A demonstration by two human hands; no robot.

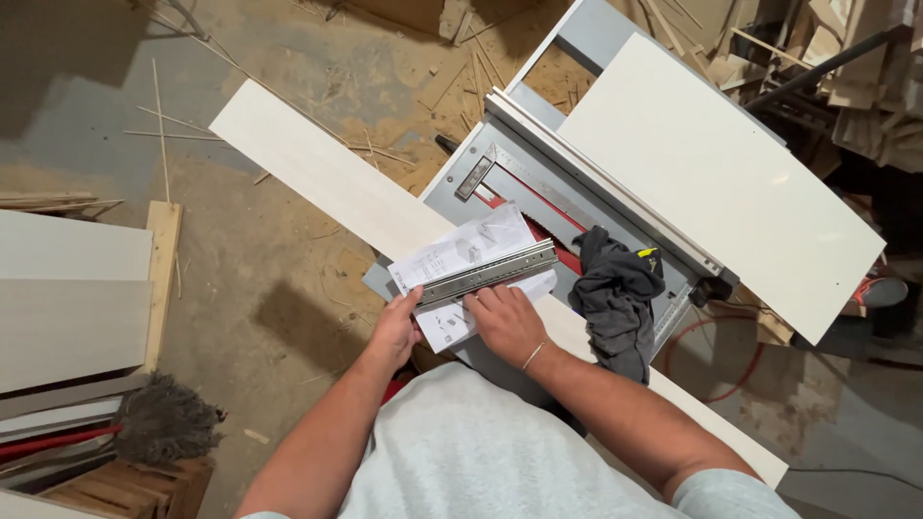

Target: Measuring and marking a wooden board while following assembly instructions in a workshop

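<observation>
Both forearms reach forward from the body and draw toward each other, bare below short pale sleeves, so that the two hands lie close side by side without touching. The left hand [396, 325] is turned on its edge, thumb pointing ahead and fingers curled under out of sight. The right hand [504, 320], just beside it, lies palm down with knuckles up and fingers bent forward, a thin bracelet at its wrist.

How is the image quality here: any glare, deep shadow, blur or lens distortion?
Head view: sharp around both hands, left hand and right hand on the metal drawer slide; white panel bright but not blown out; dark shadow at upper-left floor; slight wide-angle bowing toward the edges.
</observation>
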